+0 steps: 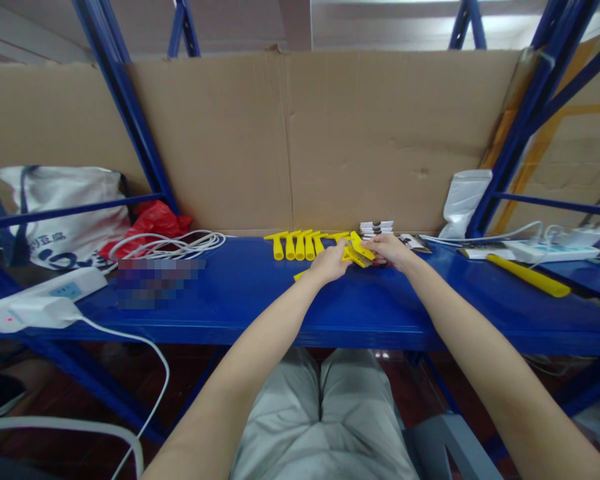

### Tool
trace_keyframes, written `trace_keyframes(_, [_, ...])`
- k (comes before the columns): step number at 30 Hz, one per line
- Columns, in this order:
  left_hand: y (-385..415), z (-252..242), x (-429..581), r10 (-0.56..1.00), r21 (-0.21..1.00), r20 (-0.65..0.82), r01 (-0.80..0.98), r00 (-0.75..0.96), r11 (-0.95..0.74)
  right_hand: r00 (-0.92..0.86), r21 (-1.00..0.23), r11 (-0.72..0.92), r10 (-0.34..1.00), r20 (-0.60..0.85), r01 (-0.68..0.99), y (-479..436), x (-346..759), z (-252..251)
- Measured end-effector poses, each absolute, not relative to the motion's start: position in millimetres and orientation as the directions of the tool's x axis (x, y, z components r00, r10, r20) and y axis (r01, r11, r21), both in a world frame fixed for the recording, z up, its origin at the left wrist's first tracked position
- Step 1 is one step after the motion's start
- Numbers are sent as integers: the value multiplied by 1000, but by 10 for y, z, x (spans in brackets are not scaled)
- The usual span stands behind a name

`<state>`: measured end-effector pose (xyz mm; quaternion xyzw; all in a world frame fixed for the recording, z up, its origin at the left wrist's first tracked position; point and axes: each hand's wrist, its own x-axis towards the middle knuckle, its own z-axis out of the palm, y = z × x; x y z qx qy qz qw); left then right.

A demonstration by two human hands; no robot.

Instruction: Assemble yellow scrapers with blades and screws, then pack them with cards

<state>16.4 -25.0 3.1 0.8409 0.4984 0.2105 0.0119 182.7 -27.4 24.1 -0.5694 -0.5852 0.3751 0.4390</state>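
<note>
- Pinching one yellow tool (363,249) with fingers: left hand (330,263) and right hand (392,249).
- This tool is over the middle of the blue table (220,287).
- Other yellow pieces (290,248) lie left.

Loose, pale grey-green cloth trousers (283,427) fill the bottom middle of the frame; the fabric looks soft and matte, with shallow creases spreading over both trouser legs. A narrow dark fold runs down between them. The slim left forearm (253,357), left of the lower centre, and the right forearm (463,317), toward the lower right, are bare and taper smoothly. The left hand (331,262) and right hand (393,249), near the frame's middle, are bare too.
</note>
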Motion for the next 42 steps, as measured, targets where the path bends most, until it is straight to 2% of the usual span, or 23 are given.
trace_keyframes(6, [-245, 23, 172, 841, 237, 348, 829, 414, -506, 128, -878, 18, 988, 90, 479, -298, 1710, 237])
trace_keyframes(11, [-250, 16, 170, 825, 217, 362, 821, 434, -527, 161, -859, 26, 979, 126, 511, -280, 1702, 223])
trace_keyframes(24, [-223, -2, 158, 788, 231, 401, 781, 467, -580, 144, -862, 135, 962, 233, 489, -270, 1709, 222])
trace_keyframes(29, [-218, 20, 158, 774, 227, 413, 768, 481, -599, 216, -888, 83, 956, 200, 453, -305, 1707, 260])
trace_keyframes(34, [-212, 25, 159, 770, 240, 419, 759, 481, -605, 94, -914, 76, 988, 123, 397, -301, 1781, 264])
trace_keyframes(37, [-229, 27, 158, 769, 239, 424, 761, 478, -604, 152, -911, 87, 975, 160, 403, -231, 1897, 262])
trace_keyframes(39, [-239, 28, 157, 773, 240, 423, 764, 473, -599, 271, -857, 82, 930, 250, 508, -146, 2047, 245])
trace_keyframes(42, [-233, 22, 156, 770, 252, 416, 752, 484, -609, 336, -611, 13, 826, 453, 792, -4, 2369, 165])
